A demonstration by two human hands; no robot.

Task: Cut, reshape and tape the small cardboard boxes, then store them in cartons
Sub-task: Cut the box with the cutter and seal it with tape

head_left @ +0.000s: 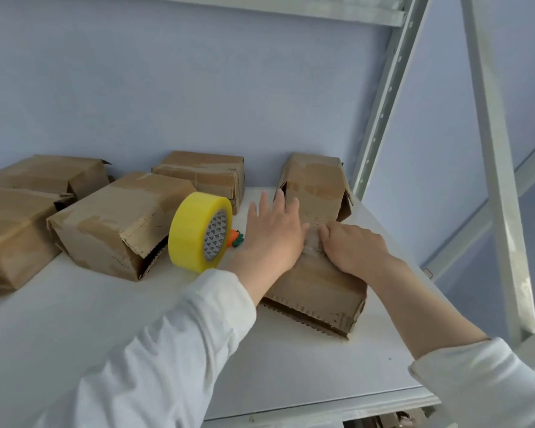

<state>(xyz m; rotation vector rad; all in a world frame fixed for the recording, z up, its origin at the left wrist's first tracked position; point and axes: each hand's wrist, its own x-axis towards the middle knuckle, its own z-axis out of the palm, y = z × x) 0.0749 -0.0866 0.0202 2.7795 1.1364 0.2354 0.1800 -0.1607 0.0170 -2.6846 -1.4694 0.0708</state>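
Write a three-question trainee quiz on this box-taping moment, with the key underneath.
1. True or false: the yellow tape roll stands on its edge.
2. The left hand and right hand both rest on: A the roll; B the nearest cardboard box; C nothing at all.
3. Which hand lies nearer the roll?

Key: 1 true; 2 B; 3 left.
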